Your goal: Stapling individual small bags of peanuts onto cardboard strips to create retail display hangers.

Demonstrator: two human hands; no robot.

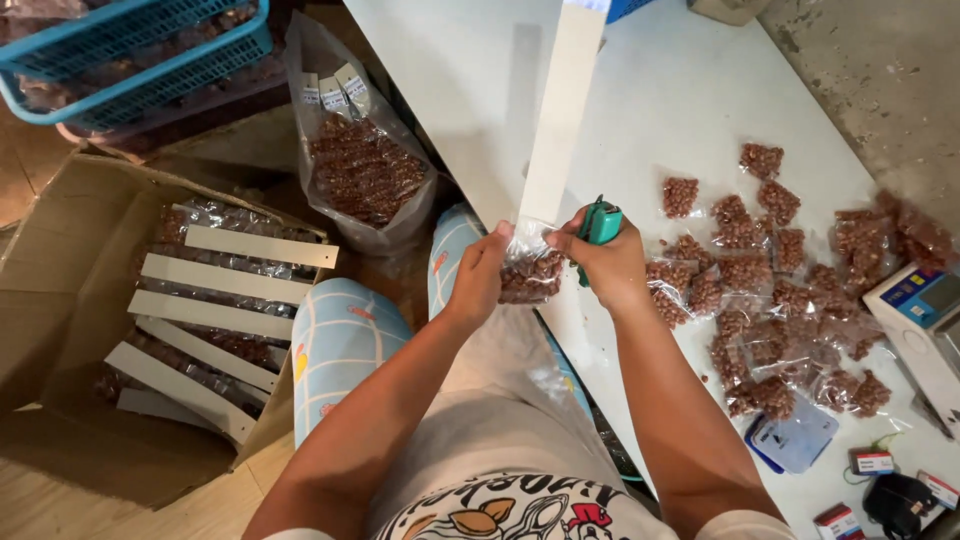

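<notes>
My left hand (478, 275) pinches a small clear packet of brown nuts (530, 275) against the lower end of a long white card strip (558, 120) that rises toward the top of the view. My right hand (612, 268) grips a small green stapler (598, 225) right at the top of the packet, where it meets the strip. Both hands are held over the near edge of a white table (680, 90), above my knees in light blue patterned trousers (345, 340).
Several small nut packets (780, 300) lie heaped on the table's right side. A scale (925, 310) stands at the right edge, with small staple boxes (872, 462) near it. On the floor left, a cardboard box (70, 260) holds finished strips, with a big bag of nuts (362, 170) and blue baskets (130, 60) beyond.
</notes>
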